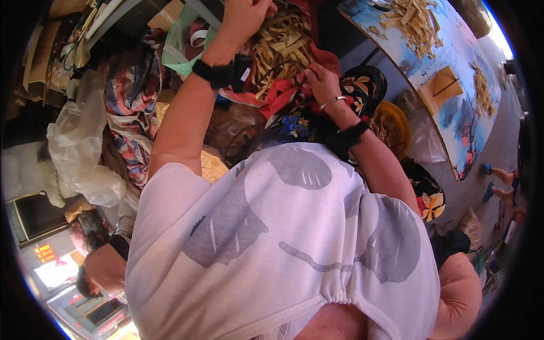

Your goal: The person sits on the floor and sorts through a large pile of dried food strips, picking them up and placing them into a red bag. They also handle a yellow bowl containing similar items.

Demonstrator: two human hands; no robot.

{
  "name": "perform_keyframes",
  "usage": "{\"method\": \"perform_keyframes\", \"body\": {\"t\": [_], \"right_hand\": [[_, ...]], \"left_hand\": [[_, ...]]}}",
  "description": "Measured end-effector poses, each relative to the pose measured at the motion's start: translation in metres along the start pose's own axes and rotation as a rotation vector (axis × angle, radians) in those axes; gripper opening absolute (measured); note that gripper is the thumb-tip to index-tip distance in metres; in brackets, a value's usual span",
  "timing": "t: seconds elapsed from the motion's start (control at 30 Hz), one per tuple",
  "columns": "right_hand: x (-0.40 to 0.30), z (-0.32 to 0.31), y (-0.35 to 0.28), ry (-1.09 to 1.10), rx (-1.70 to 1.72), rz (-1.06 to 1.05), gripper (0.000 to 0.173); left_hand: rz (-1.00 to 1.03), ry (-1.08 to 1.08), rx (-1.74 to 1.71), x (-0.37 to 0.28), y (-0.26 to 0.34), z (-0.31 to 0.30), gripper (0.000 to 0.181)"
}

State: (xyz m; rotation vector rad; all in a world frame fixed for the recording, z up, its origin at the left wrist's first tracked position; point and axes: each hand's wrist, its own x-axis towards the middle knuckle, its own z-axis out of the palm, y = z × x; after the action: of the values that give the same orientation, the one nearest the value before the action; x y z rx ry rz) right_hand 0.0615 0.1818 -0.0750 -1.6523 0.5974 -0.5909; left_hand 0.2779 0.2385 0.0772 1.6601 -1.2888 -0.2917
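Note:
A red fabric bag (282, 91) lies open before me, filled with flat yellowish dried strips (282, 40). My right hand (324, 83), with a metal bangle at its wrist, pinches the bag's near edge, where a thin dark cord runs over the strips. Over the bag's far left side is my left hand (246, 17), its fingers bent and partly cut off by the top of the picture. Whether those fingers hold anything cannot be made out. Beneath the bag shows dark flowered cloth (293, 127) across my lap.
On the right, a painted table (450, 97) bears a strip pile (418, 27), a smaller pile (482, 89) and a wooden block with a blade-like piece (440, 90). A yellow basin (401, 131) sits beside my right forearm. Leftward are a green bag (180, 63) and striped sacking (131, 93). Other people sit nearby.

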Motion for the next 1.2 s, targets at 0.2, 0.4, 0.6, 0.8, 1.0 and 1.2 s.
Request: {"method": "perform_keyframes", "body": {"t": [0.2,0.4,0.6,0.8,1.0,1.2], "right_hand": [[0.003,-0.018,-0.037,0.09,-0.153,-0.129,0.008],[0.02,-0.016,-0.049,0.071,-0.177,-0.164,0.008],[0.029,-0.007,-0.051,-0.007,-0.244,-0.163,0.01],[0.012,0.001,-0.051,-0.198,-0.377,-0.328,0.012],[0.039,0.02,-0.03,-0.257,-0.432,-0.324,0.027],[0.054,0.026,-0.009,-0.329,-0.524,-0.522,0.026]], "left_hand": [[-0.588,-0.466,-0.227,-0.054,-0.106,0.034,0.025],[-0.326,-0.958,-0.181,-0.094,-0.137,0.096,0.032],[-0.376,-0.61,-0.156,-0.095,-0.141,0.078,0.024],[-0.695,-0.391,-0.033,-0.109,-0.147,0.052,0.027],[-0.481,-0.402,-0.216,-0.111,-0.129,0.041,0.024],[-0.596,-0.495,-0.317,-0.099,-0.116,0.036,0.025]]}}
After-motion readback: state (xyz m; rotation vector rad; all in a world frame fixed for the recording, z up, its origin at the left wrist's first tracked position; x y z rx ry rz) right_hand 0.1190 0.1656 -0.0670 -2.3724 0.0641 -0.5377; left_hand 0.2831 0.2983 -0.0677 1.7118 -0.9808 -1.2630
